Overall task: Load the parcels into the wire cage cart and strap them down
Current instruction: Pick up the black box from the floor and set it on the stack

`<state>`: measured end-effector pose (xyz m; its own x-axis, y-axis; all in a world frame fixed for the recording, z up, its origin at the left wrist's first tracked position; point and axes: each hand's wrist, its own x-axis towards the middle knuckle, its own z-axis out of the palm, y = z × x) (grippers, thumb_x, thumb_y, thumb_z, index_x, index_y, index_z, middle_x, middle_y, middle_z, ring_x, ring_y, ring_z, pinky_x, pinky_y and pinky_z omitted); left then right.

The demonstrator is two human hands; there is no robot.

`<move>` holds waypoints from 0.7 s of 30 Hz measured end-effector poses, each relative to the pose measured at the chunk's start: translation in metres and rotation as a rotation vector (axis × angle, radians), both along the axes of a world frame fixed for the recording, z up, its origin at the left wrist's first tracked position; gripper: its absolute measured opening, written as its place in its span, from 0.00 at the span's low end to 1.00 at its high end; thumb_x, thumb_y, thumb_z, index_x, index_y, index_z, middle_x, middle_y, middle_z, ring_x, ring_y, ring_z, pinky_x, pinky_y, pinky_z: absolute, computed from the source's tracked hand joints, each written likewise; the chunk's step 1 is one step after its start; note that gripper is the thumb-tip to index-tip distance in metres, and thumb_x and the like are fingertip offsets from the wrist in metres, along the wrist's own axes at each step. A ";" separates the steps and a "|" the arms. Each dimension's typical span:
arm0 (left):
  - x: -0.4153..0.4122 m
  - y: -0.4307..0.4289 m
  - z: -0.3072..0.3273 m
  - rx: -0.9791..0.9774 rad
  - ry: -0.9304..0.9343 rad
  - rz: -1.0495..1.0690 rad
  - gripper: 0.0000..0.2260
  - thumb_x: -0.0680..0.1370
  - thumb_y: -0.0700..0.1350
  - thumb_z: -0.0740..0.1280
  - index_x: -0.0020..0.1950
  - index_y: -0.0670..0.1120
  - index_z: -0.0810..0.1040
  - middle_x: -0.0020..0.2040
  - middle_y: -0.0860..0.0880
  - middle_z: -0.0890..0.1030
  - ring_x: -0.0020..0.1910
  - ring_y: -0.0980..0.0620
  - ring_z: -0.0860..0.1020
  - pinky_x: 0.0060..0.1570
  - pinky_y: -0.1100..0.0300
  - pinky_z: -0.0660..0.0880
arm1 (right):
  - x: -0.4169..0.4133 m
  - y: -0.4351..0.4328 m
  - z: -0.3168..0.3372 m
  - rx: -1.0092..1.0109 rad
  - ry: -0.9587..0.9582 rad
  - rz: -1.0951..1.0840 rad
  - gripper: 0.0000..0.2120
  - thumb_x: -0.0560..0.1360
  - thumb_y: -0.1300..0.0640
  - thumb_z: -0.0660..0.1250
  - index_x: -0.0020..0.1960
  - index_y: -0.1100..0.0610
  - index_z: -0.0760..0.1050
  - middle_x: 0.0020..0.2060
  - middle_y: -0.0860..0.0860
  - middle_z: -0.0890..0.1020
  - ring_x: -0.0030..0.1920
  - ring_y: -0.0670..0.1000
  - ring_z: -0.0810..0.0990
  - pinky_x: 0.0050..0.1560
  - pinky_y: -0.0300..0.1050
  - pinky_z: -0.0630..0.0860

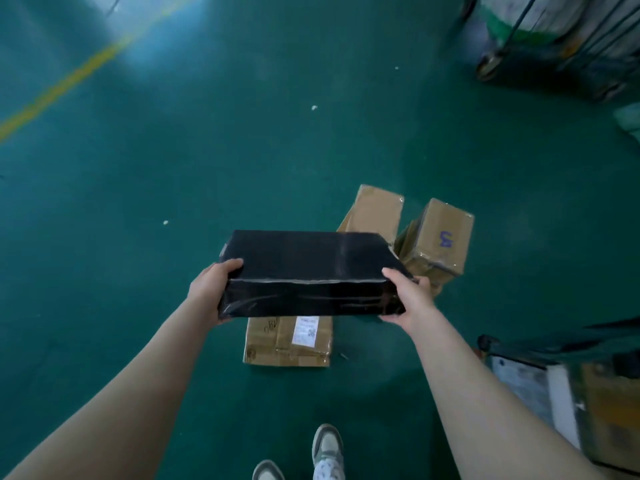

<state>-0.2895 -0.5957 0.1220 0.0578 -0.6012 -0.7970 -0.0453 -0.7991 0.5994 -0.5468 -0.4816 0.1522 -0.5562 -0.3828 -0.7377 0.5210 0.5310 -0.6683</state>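
Both hands clamped on the black parcel, held up over the floor boxes.
I see left hand [211,289] and right hand [410,297] gripping its short ends, thumbs on top, fingers curled under. Black parcel [304,265]: no readable marking. Under it, cardboard box [273,344] with white label [305,330], text too small. Second box [441,237]: purple scrawl, maybe "UA". Wire cage cart [561,43] well apart, contents blurred.

We hold a black parcel [308,271] with both hands, the left hand [211,289] and the right hand [408,296], above brown boxes [436,237] on the green floor [173,150].
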 end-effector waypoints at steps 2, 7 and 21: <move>-0.010 -0.001 0.035 -0.044 -0.011 -0.042 0.09 0.71 0.51 0.70 0.46 0.50 0.74 0.47 0.46 0.80 0.44 0.44 0.79 0.46 0.49 0.79 | -0.005 0.005 0.034 -0.054 -0.001 -0.042 0.17 0.74 0.59 0.69 0.56 0.56 0.63 0.52 0.53 0.72 0.48 0.56 0.73 0.47 0.59 0.73; -0.041 0.006 0.114 -0.136 0.034 -0.126 0.11 0.72 0.53 0.69 0.51 0.51 0.75 0.48 0.47 0.80 0.41 0.47 0.79 0.37 0.56 0.77 | -0.020 0.030 0.116 -0.127 0.079 -0.102 0.18 0.74 0.58 0.70 0.58 0.56 0.65 0.54 0.53 0.72 0.51 0.56 0.73 0.43 0.56 0.73; -0.115 0.125 0.205 -0.103 0.172 -0.488 0.18 0.73 0.53 0.69 0.58 0.46 0.75 0.47 0.45 0.82 0.37 0.47 0.80 0.28 0.62 0.74 | -0.055 0.207 0.188 -0.116 0.102 -0.392 0.23 0.70 0.54 0.74 0.58 0.58 0.66 0.57 0.55 0.73 0.55 0.58 0.74 0.43 0.56 0.76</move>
<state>-0.4048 -0.4704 0.3271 -0.3747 -0.6011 -0.7059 -0.2921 -0.6461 0.7052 -0.6019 -0.2743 0.3398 -0.7440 -0.2046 -0.6361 0.5970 0.2240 -0.7703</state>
